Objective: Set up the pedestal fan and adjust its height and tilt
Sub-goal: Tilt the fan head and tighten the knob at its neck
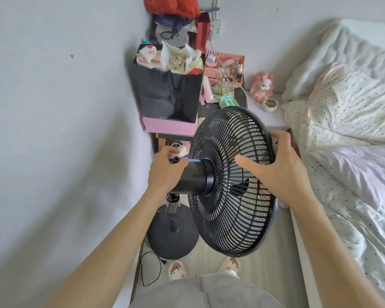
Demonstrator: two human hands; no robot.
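Note:
A black pedestal fan stands between the wall and the bed. Its round grille (227, 203) faces right toward the bed, and the motor housing (192, 178) points left. My left hand (165, 170) grips the rear end of the motor housing, fingers curled over its top near a small knob. My right hand (280, 165) holds the upper right rim of the grille, thumb spread across the back of the cage and fingers hooked over the edge. The pole (172, 210) drops to the round base (173, 238) on the floor.
A cluttered nightstand (209, 103) carries a black bag (169, 94) on a pink box behind the fan. The bed (347, 134) fills the right side and a white wall (60, 130) the left. A black cord (151, 270) lies by the base. My slippered feet (178, 270) stand on the floor below.

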